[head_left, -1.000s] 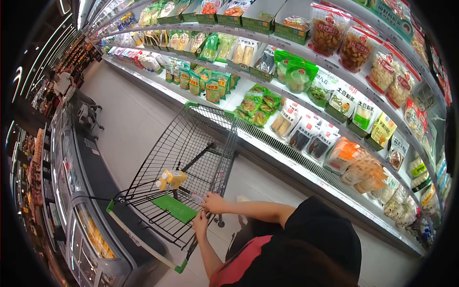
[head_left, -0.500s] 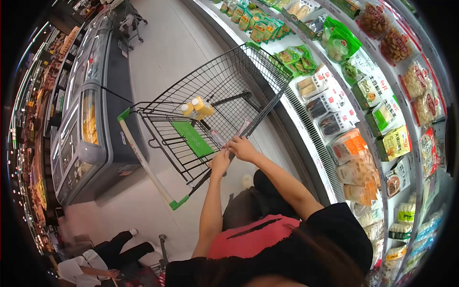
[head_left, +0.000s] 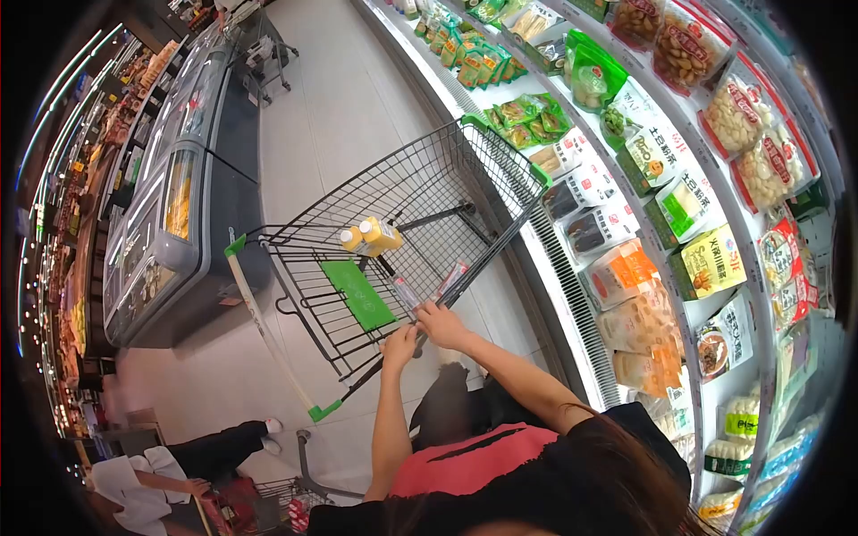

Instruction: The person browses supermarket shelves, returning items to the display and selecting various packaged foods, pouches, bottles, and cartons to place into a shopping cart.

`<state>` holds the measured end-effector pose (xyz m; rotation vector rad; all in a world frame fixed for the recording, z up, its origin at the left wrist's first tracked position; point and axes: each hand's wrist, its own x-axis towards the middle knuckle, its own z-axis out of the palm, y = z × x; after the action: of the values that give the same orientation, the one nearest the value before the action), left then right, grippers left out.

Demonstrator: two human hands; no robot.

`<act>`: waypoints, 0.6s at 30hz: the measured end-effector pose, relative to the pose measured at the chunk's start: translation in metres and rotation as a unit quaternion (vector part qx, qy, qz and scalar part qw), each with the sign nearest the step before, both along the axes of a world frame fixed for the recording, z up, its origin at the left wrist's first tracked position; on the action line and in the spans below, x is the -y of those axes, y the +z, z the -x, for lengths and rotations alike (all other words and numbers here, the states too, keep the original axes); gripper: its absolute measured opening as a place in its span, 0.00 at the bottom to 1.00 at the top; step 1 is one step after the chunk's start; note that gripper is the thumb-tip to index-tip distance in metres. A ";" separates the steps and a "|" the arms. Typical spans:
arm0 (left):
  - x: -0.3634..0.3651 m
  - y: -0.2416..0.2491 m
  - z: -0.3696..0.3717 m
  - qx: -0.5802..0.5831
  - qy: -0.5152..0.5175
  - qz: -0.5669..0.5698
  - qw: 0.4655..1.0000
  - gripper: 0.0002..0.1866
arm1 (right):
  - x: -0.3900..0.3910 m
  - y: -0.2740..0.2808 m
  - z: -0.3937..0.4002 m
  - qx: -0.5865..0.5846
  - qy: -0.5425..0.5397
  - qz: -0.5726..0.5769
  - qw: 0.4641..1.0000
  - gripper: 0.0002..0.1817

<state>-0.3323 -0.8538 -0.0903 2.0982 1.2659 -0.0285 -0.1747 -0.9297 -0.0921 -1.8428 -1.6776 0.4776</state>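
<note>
A black wire shopping cart (head_left: 313, 201) with green corners stands at a slant in front of me. On its near side rim, my left hand (head_left: 399, 345) is closed round the rail. My right hand (head_left: 442, 325) is closed on the same rim just ahead, close beside the left. Inside the basket, two yellow bottles with pale caps (head_left: 381, 234) lean together near a green panel (head_left: 359, 295). Two slim clear packages (head_left: 452, 280) rest by the wire wall near my fingers; their contents are too small to tell.
Open refrigerated shelves (head_left: 617, 295) full of bagged food run along my right. Grey chest freezers (head_left: 161, 259) line the left of the aisle. At lower left is a person (head_left: 147, 487) beside another cart; one more cart (head_left: 265, 58) stands at the far end.
In the view, the cart and both hands sit slightly lower. The shelves have shifted left. A person now shows by the far cart, and the person at lower left has changed leg position.
</note>
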 end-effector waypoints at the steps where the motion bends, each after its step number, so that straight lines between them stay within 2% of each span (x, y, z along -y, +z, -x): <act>1: 0.013 0.002 0.004 0.008 0.012 0.022 1.000 0.20 | 0.012 0.001 0.006 -0.011 -0.003 0.002 1.000 0.13; 3: 0.036 0.009 0.010 0.026 0.023 0.034 0.999 0.20 | 0.032 0.002 0.012 -0.014 -0.004 -0.007 1.000 0.13; 6: 0.073 0.017 0.019 -0.011 0.018 -0.026 0.999 0.21 | 0.061 -0.005 0.018 0.001 0.020 -0.021 1.000 0.12; 9: 0.089 0.017 0.034 -0.011 0.029 0.006 0.999 0.20 | 0.074 -0.015 0.025 -0.003 0.046 -0.006 0.999 0.12; 11: 0.093 0.009 0.046 0.018 0.034 0.075 0.996 0.20 | 0.079 -0.020 0.027 -0.027 0.097 0.058 0.993 0.14; 14: 0.099 0.007 0.055 0.031 0.023 0.085 0.996 0.19 | 0.088 -0.019 0.036 -0.023 0.091 0.048 0.994 0.15; 16: 0.094 -0.015 0.064 0.051 0.018 0.095 0.994 0.18 | 0.087 -0.019 0.039 -0.019 0.088 0.046 0.995 0.15; 18: 0.091 -0.017 0.071 0.080 0.008 0.163 0.983 0.18 | 0.095 -0.017 0.047 -0.019 0.079 0.052 0.995 0.15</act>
<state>-0.4032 -0.9449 -0.1069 1.7728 1.1009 -0.0554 -0.2219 -1.0244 -0.1094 -1.7698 -1.8115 0.6729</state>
